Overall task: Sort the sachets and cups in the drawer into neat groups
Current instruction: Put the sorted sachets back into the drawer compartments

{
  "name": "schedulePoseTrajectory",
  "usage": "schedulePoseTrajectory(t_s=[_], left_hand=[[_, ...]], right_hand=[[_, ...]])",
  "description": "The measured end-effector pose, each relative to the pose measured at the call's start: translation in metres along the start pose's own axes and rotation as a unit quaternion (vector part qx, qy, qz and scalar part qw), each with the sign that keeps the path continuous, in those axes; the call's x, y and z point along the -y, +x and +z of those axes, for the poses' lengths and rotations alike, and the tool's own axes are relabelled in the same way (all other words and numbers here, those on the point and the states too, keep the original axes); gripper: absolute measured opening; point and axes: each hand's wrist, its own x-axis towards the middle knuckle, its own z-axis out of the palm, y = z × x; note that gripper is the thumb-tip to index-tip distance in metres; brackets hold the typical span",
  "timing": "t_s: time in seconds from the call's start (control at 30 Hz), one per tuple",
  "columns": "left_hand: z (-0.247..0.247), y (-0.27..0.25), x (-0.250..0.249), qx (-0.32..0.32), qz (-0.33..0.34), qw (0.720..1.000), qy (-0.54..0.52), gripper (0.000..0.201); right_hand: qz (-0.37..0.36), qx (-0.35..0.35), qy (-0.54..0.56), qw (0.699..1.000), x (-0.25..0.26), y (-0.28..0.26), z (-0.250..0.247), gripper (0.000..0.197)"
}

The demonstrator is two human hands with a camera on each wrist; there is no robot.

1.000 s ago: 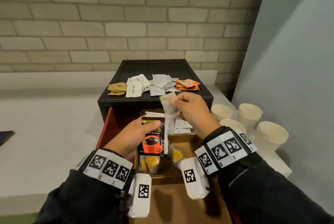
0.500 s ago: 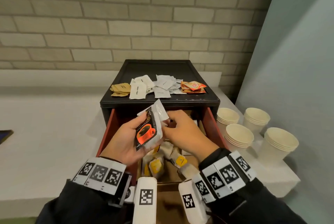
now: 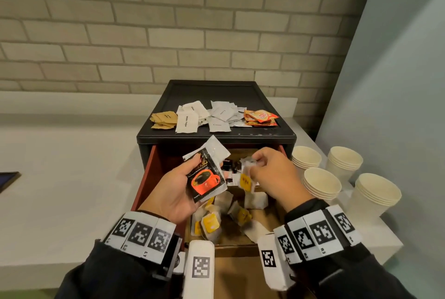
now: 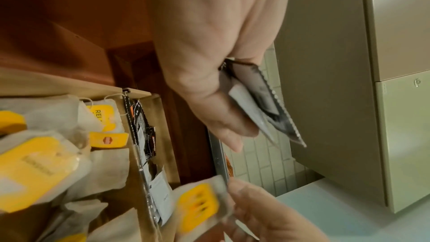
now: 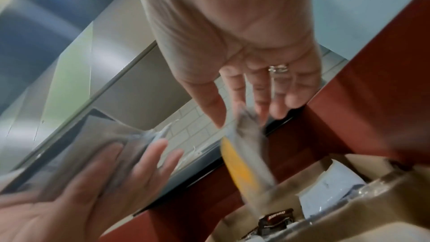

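Left hand (image 3: 177,189) gripped a coffee sachet (image 3: 206,179) and white sachets above the open drawer (image 3: 144,178). Right hand (image 3: 272,173) pinched a tea bag (image 3: 246,181) over it. Cups (image 3: 321,183) stood alongside.

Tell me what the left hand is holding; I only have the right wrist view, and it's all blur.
Observer: The left hand grips a black coffee sachet printed with a red cup, with a white sachet behind it.
Operator: And the yellow thing in the right hand?
Observer: The right hand pinches a tea bag with a yellow tag, above the open drawer.
Operator: Where are the cups?
Observer: Four stacks of paper cups stand on the counter, to the right of the drawer and outside it.
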Motion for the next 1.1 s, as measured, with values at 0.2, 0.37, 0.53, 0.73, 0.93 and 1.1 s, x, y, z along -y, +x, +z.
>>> schedulePoseTrajectory(t_s=[0.2,0.37,0.53,0.73,0.93,1.1], left_hand=[[0.001,0.002,0.003,-0.037,0.012,0.999,0.016,0.031],[-0.004,0.009,0.003,-0.064,0.048,0.997,-0.013,0.038],[-0.003,0.01,0.003,-0.062,0.075,0.994,-0.042,0.035],[0.001,0.01,0.005,-0.062,0.081,0.993,-0.063,0.034],[0.002,0.009,0.011,-0.064,0.084,0.994,-0.039,0.036],[0.007,0.007,0.009,-0.021,0.092,0.995,-0.043,0.035]], right_hand=[[-0.03,0.089,0.14,0.986,0.022,-0.012,0.014,0.032],[-0.032,0.194,0.18,0.964,0.032,-0.025,0.036,0.057],[-0.032,0.169,0.215,0.961,0.027,-0.02,0.038,0.048],[-0.065,0.105,0.23,0.965,0.023,-0.018,0.039,0.024],[-0.063,0.069,0.2,0.975,0.025,-0.017,0.046,0.02],[0.014,0.046,0.258,0.965,0.026,-0.011,0.039,0.022]])
